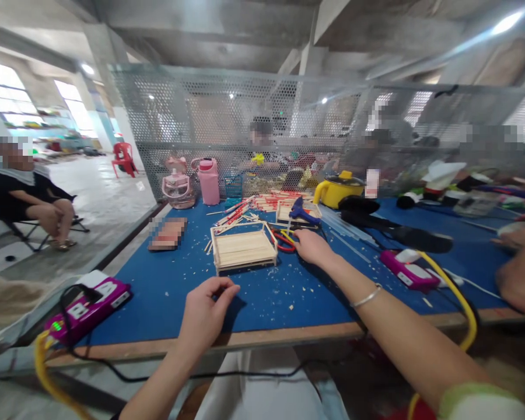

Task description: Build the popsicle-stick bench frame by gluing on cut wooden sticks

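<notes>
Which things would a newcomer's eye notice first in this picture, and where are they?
Probably the pale, rectangular wooden-stick tray on the blue tabletop, beyond the left hand. Then the bright yellow pot before the grey mesh partition, and the dark-blue glue gun beyond the right hand.

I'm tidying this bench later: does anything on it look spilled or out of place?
Yes, mildly: pale scraps lie strewn across the blue tabletop around the wooden frame, like loose debris. Beyond it, red-and-pale sticks lie crossed in a jumble rather than neatly lined up. No damage is clear from this view.
</notes>
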`<state>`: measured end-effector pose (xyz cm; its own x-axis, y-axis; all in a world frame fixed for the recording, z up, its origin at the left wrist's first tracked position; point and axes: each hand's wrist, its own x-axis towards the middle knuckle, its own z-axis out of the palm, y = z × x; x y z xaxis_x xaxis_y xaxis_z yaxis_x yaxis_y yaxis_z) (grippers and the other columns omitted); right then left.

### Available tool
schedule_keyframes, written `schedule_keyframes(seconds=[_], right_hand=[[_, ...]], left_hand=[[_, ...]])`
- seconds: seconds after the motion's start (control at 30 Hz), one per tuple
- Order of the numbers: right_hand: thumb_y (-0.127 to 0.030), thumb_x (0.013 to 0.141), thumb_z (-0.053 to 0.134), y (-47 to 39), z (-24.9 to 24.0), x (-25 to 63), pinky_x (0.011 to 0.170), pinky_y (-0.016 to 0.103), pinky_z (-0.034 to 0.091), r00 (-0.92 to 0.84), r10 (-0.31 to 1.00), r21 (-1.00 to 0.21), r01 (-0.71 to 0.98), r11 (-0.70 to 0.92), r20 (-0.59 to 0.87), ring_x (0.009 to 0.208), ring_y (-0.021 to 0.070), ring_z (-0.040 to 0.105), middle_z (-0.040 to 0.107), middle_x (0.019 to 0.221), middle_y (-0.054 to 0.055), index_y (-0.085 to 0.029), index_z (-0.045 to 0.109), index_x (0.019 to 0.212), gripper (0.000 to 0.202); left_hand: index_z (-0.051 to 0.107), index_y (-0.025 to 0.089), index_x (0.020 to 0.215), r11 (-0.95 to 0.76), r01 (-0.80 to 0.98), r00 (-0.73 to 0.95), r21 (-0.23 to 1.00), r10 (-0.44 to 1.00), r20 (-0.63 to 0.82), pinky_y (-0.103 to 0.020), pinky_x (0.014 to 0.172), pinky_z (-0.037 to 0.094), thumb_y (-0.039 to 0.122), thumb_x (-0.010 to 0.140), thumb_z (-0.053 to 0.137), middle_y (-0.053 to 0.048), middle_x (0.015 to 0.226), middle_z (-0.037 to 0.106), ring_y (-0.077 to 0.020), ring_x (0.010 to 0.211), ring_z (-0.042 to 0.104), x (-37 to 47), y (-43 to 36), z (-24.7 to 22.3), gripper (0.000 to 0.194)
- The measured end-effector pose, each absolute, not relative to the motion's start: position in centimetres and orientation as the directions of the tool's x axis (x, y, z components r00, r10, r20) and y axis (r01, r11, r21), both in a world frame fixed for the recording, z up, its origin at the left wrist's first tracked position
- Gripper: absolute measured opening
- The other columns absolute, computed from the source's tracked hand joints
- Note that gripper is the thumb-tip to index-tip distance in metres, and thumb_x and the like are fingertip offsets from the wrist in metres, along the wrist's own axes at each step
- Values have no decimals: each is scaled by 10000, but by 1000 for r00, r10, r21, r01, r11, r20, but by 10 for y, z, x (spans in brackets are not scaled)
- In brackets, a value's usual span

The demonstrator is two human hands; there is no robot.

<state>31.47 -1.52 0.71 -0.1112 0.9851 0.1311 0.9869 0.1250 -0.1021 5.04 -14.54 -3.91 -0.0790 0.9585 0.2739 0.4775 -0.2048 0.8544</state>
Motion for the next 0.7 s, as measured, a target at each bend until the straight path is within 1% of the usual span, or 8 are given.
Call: schedule_keyframes(seconds=[0.07, 0.13, 0.23, 0.37, 0.47, 0.53, 0.6, 0.7], right_hand=[[-240, 845, 521, -9, 6, 310, 801, 359, 444, -97, 989, -76, 991, 106, 113, 1003, 303, 628, 682, 1051, 168, -156, 641, 1006, 218], [-310, 834, 544, -5, 7, 304, 792, 371, 446, -80, 991, -58, 995, 86, 105, 1003, 312, 628, 684, 1050, 161, -171, 634, 1012, 243], [-345, 765, 616, 2, 10, 298, 732, 340, 460, -52, 997, -51, 997, 55, 61, 972, 297, 639, 685, 1059, 145, -180, 630, 1018, 303], [-325, 649, 695, 11, 17, 296, 613, 284, 451, -19, 999, -57, 998, 16, -46, 848, 257, 666, 707, 959, 120, -170, 657, 942, 333], [-410, 608, 720, 15, 20, 298, 577, 285, 441, 0, 998, -55, 998, -3, -69, 806, 260, 664, 709, 930, 121, -159, 661, 941, 421], [-479, 613, 712, 18, 22, 301, 584, 282, 441, -11, 999, -58, 998, 8, -50, 816, 254, 658, 709, 945, 112, -167, 659, 959, 469], [-491, 672, 672, 23, 26, 307, 604, 262, 442, -32, 999, -67, 997, 31, -14, 827, 223, 652, 712, 957, 82, -193, 665, 943, 403], [-362, 805, 552, 37, 34, 322, 673, 250, 447, -18, 995, -60, 998, 24, 94, 884, 199, 645, 710, 988, 63, -215, 670, 933, 228]], left_hand=[[699, 193, 801, -249, 502, 21, 828, 961, 276, -274, 705, 487, 366, 835, 570, -17, 786, 704, -157, 693, 622, 53, -145, -43, 219], [715, 201, 884, -241, 502, 59, 830, 968, 245, -279, 704, 492, 364, 860, 534, -21, 853, 726, -156, 682, 633, 56, -144, -47, 245], [714, 199, 920, -199, 503, 36, 841, 977, 209, -287, 722, 502, 392, 875, 510, -28, 890, 731, -169, 717, 650, 57, -146, -48, 284], [713, 202, 875, -221, 533, 26, 817, 969, 245, -293, 776, 498, 391, 868, 523, -27, 876, 734, -187, 802, 660, 55, -149, -45, 268], [712, 202, 869, -235, 544, 21, 805, 963, 267, -295, 778, 499, 382, 869, 524, -33, 875, 737, -191, 818, 663, 53, -150, -46, 260], [709, 201, 887, -250, 543, 29, 802, 960, 280, -297, 792, 503, 377, 873, 521, -42, 902, 738, -192, 844, 667, 54, -151, -47, 258], [702, 198, 928, -273, 541, 48, 795, 954, 295, -298, 815, 507, 361, 883, 510, -49, 938, 735, -190, 878, 668, 63, -152, -44, 256], [678, 210, 1012, -356, 591, 205, 724, 934, 291, -310, 849, 514, 313, 892, 504, -48, 990, 721, -190, 922, 664, 95, -151, -29, 236]])
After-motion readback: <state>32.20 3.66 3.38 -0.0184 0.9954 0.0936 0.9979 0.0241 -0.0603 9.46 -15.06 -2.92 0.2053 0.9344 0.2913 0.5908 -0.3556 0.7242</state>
